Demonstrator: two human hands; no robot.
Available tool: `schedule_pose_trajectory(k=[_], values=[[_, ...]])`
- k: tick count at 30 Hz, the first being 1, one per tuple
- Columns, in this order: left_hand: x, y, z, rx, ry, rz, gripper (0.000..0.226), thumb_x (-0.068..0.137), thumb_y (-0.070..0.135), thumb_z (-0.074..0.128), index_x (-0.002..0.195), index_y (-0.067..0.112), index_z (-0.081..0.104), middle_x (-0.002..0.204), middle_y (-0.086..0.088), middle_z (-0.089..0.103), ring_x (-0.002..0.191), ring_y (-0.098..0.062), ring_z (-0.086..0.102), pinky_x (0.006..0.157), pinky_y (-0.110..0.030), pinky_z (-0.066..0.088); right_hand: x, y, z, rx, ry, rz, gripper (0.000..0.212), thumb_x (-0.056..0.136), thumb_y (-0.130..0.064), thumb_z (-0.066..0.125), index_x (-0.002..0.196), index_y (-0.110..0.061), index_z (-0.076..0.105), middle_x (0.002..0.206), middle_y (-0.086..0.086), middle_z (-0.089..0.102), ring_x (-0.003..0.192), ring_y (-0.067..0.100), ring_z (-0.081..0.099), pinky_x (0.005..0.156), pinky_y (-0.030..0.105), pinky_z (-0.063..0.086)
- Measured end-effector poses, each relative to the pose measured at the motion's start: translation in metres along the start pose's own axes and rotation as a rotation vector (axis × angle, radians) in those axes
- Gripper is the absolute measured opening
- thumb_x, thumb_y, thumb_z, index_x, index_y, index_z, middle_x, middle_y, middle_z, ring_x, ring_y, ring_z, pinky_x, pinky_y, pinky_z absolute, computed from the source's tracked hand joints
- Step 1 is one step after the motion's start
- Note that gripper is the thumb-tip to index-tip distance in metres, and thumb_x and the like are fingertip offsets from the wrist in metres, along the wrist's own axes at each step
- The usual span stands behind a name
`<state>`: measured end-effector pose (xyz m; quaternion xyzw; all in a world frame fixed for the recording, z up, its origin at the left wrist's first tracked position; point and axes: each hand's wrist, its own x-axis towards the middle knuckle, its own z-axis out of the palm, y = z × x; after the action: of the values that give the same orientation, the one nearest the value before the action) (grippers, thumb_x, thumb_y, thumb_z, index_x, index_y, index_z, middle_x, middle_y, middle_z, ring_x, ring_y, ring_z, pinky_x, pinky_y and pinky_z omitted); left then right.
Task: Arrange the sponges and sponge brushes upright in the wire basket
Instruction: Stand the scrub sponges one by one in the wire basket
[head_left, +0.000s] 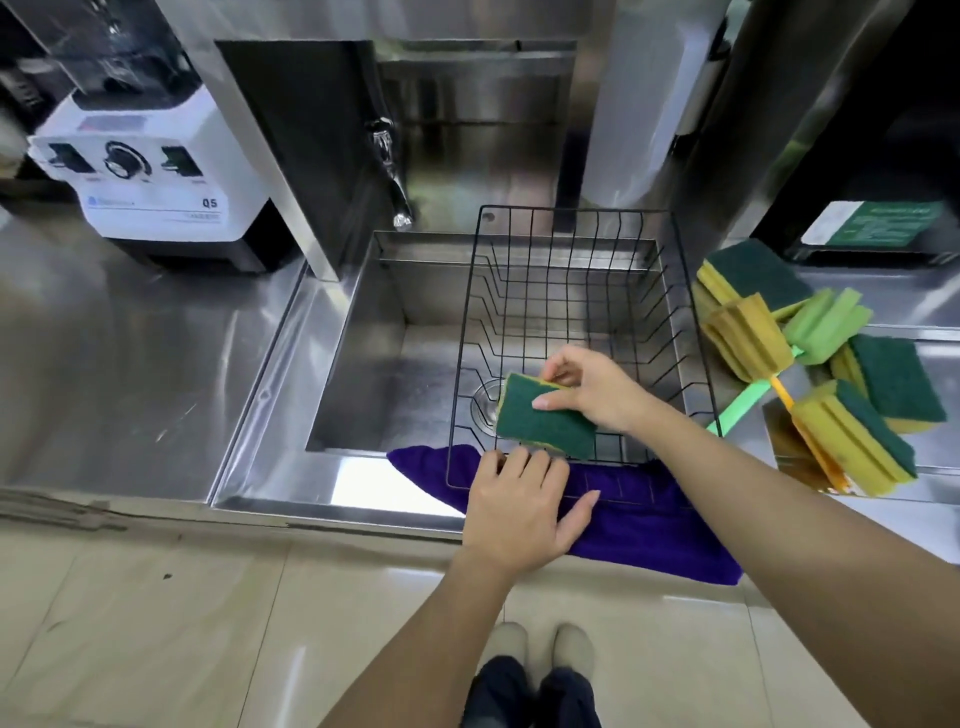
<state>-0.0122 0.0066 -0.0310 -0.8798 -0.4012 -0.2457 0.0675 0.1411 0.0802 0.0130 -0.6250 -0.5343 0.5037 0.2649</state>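
Over wire basket (571, 291), rectangular scouring sponge (545, 421).

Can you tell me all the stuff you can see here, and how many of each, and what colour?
wire basket: 1, black, sitting over the sink, empty but for the held sponge
held sponge: 1, green top with yellow edge, at the basket's near end
loose sponges: about 3, green and yellow, on the counter right of the sink
sponge brushes: 2, one light green with a green handle, one yellow with an orange handle, in the same pile
cloth: 1, purple, draped over the sink's front edge
sink: 1, steel
tap: 1, silver, behind the sink
blender: 1, white, counter at left
shoes: 2, pale, on the floor
left hand: resting on the cloth and basket rim
right hand: gripping the held sponge
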Motion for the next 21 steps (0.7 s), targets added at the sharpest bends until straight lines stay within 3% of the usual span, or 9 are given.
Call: schedule_pose_trajectory(k=[2, 6, 11, 14, 17, 19, 21], values=[[0.000, 0.000, -0.001, -0.018, -0.011, 0.001, 0.038, 0.090, 0.044, 0.046, 0.083, 0.009, 0.061, 0.078, -0.007, 0.063, 0.071, -0.026, 0.055, 0.063, -0.037, 0.041, 0.005, -0.002, 0.008, -0.020, -0.109, 0.021, 0.027, 0.072, -0.005, 0.075, 0.074, -0.019, 0.052, 0.080, 0.001, 0.060, 0.078, 0.019, 0.055, 0.074, 0.031, 0.046], [-0.001, 0.000, -0.002, 0.001, -0.067, -0.009, 0.042, 0.091, 0.046, 0.042, 0.096, 0.009, 0.062, 0.100, -0.012, 0.068, 0.090, -0.027, 0.059, 0.076, -0.040, 0.043, 0.015, -0.001, 0.018, -0.149, -0.172, -0.009, 0.023, 0.073, -0.010, 0.075, 0.074, -0.021, 0.054, 0.083, 0.001, 0.059, 0.084, 0.019, 0.053, 0.085, 0.039, 0.046], [0.001, 0.001, -0.004, -0.021, -0.135, -0.016, 0.042, 0.091, 0.045, 0.041, 0.092, 0.010, 0.064, 0.095, -0.009, 0.069, 0.090, -0.026, 0.060, 0.074, -0.039, 0.045, 0.017, 0.005, 0.014, -0.244, -0.223, 0.011, 0.014, 0.079, -0.018, 0.070, 0.089, -0.014, 0.061, 0.100, 0.011, 0.064, 0.093, 0.022, 0.055, 0.090, 0.044, 0.045], [0.004, 0.001, -0.006, -0.013, -0.192, -0.033, 0.043, 0.090, 0.046, 0.042, 0.093, 0.010, 0.065, 0.095, -0.008, 0.070, 0.091, -0.026, 0.061, 0.074, -0.038, 0.048, 0.016, 0.008, 0.018, -0.448, -0.194, 0.013, 0.028, 0.085, -0.032, 0.062, 0.110, -0.020, 0.063, 0.114, 0.003, 0.061, 0.109, 0.023, 0.053, 0.097, 0.043, 0.042], [0.005, 0.002, -0.005, -0.009, -0.195, -0.023, 0.043, 0.089, 0.046, 0.043, 0.093, 0.010, 0.066, 0.093, -0.008, 0.070, 0.090, -0.025, 0.062, 0.072, -0.037, 0.048, 0.014, 0.009, 0.020, -0.642, -0.151, 0.030, 0.040, 0.087, -0.044, 0.054, 0.124, -0.030, 0.055, 0.130, 0.005, 0.053, 0.125, 0.026, 0.040, 0.105, 0.046, 0.027], [0.004, 0.001, -0.005, 0.009, -0.178, -0.009, 0.042, 0.088, 0.045, 0.043, 0.091, 0.010, 0.066, 0.092, -0.008, 0.070, 0.089, -0.026, 0.062, 0.072, -0.037, 0.047, 0.011, 0.005, 0.015, -0.648, -0.121, -0.007, 0.043, 0.087, -0.042, 0.055, 0.127, -0.027, 0.052, 0.133, 0.008, 0.051, 0.127, 0.026, 0.038, 0.106, 0.045, 0.025], [0.004, 0.001, -0.005, 0.027, -0.159, 0.002, 0.042, 0.088, 0.044, 0.042, 0.092, 0.009, 0.066, 0.095, -0.009, 0.069, 0.089, -0.027, 0.062, 0.074, -0.038, 0.047, 0.007, 0.001, 0.001, -0.478, 0.003, -0.056, 0.042, 0.088, -0.032, 0.057, 0.127, -0.019, 0.052, 0.128, 0.008, 0.055, 0.121, 0.024, 0.046, 0.102, 0.037, 0.034]])
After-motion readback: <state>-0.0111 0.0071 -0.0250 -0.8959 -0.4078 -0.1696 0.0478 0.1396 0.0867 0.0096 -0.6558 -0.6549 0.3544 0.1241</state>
